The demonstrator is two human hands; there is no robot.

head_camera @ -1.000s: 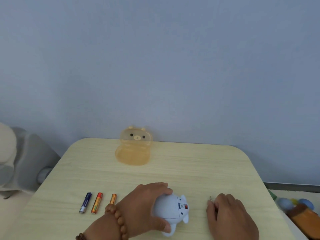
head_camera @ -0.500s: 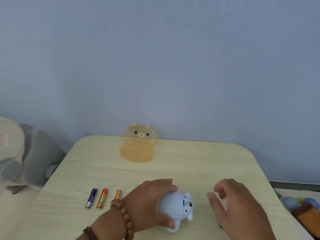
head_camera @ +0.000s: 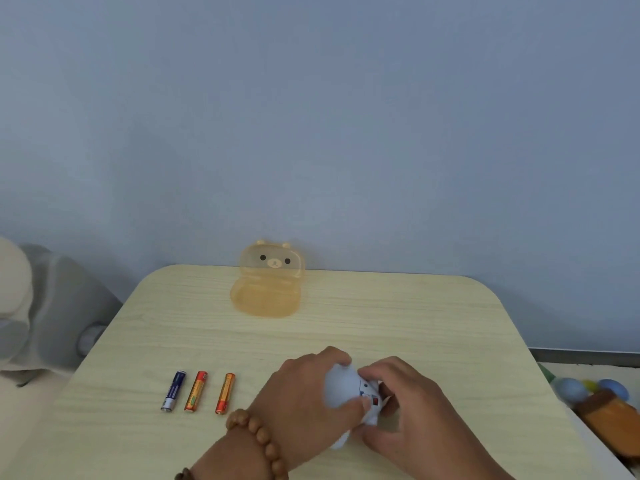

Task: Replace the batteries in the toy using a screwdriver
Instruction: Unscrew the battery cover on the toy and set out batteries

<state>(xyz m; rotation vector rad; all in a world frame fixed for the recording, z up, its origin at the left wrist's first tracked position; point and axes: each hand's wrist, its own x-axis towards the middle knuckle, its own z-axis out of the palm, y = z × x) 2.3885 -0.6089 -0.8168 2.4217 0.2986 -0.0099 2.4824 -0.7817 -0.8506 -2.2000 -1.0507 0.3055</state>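
A small pale-blue toy (head_camera: 341, 388) with a red switch on its underside lies near the table's front edge. My left hand (head_camera: 304, 400), with a bead bracelet on the wrist, grips the toy's body from the left. My right hand (head_camera: 405, 407) curls round the toy's right end, fingers over the underside. Three batteries lie in a row to the left: one blue (head_camera: 174, 390) and two orange (head_camera: 196, 390) (head_camera: 225, 393). No screwdriver shows; my right hand hides the table beneath it.
An open translucent orange bear-face box (head_camera: 268, 282) stands at the back of the light wooden table (head_camera: 415, 323). A grey cushion (head_camera: 59, 306) lies off the left edge. Coloured toys (head_camera: 595, 400) lie on the floor at the right.
My right hand let go of a thin tool on the table, lifted, and moved left onto the toy. My left hand kept its hold on the toy.
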